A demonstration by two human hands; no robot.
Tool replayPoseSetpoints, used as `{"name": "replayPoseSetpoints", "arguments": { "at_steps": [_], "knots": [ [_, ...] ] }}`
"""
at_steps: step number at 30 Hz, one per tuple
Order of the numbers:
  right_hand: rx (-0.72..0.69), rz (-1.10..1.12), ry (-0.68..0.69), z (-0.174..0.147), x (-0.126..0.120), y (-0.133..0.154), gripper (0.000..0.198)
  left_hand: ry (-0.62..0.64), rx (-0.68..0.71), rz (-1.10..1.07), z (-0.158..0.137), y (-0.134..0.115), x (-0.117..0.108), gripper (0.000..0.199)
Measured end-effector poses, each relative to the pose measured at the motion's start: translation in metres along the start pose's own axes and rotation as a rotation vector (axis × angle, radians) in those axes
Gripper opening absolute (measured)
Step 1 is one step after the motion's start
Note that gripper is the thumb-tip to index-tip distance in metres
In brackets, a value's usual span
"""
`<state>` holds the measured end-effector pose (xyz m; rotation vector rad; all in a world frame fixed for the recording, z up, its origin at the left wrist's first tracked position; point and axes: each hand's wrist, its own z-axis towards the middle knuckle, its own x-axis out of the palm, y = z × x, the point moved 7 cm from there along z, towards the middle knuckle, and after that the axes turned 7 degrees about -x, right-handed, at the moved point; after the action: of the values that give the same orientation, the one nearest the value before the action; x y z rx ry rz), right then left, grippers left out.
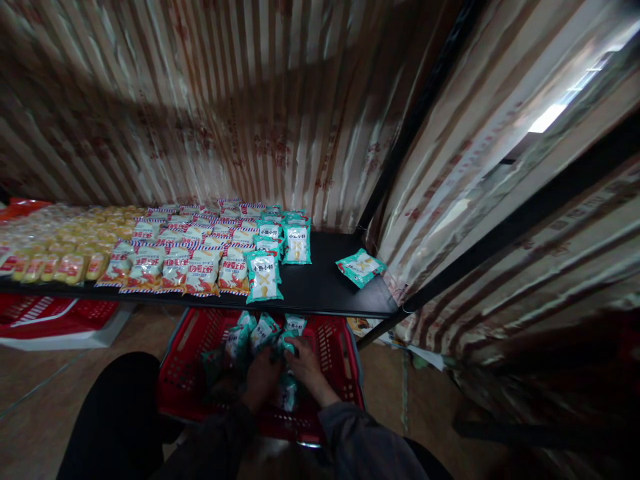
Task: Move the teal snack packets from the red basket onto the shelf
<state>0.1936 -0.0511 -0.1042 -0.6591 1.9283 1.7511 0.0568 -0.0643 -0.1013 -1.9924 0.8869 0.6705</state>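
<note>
Both of my hands reach down into a red plastic basket [340, 360] that holds several teal-and-white snack bags [265, 331]. My right hand [306, 365] has its fingers closed on a teal snack bag [287, 343]. Close beside it, my left hand [263, 375] is lowered among the bags; its fingertips are dark and partly hidden, so I cannot tell whether it grips one. Another teal bag [288, 392] lies between my wrists. On the black shelf [320, 287] above the basket's far part, matching teal bags [264, 277] stand in rows.
Left of the teal bags are rows of red-and-white snack bags [203, 270], then yellow wrapped packs [73, 267]. One teal bag [361, 267] lies alone near the shelf's right end. A black post [440, 277] rises there. Another red basket [50, 317] sits under the shelf.
</note>
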Motion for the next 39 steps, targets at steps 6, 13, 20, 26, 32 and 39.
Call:
{"name": "replayPoseSetpoints", "arguments": {
  "at_steps": [6,13,20,26,32,39],
  "knots": [
    [0.024,0.102,-0.015,-0.006,-0.019,-0.007,0.04,-0.034,0.081,0.005,-0.017,-0.017,-0.004,0.034],
    [-0.023,0.156,-0.03,-0.008,-0.04,0.001,0.043,-0.06,0.145,-0.059,-0.034,-0.032,-0.014,0.044],
    [-0.079,0.176,0.0,-0.015,-0.044,0.016,0.039,-0.034,0.139,-0.197,-0.045,-0.02,-0.021,0.042],
    [-0.121,0.276,-0.045,-0.018,-0.046,0.021,0.051,-0.096,0.139,-0.362,-0.049,-0.014,-0.035,0.044],
    [-0.026,0.257,-0.139,-0.02,-0.057,0.018,0.056,-0.098,0.093,-0.681,-0.045,-0.003,-0.041,0.039],
    [0.097,0.322,-0.194,-0.023,-0.066,0.014,0.063,-0.023,0.087,-0.815,-0.055,0.003,-0.046,0.046]
  ]
}}
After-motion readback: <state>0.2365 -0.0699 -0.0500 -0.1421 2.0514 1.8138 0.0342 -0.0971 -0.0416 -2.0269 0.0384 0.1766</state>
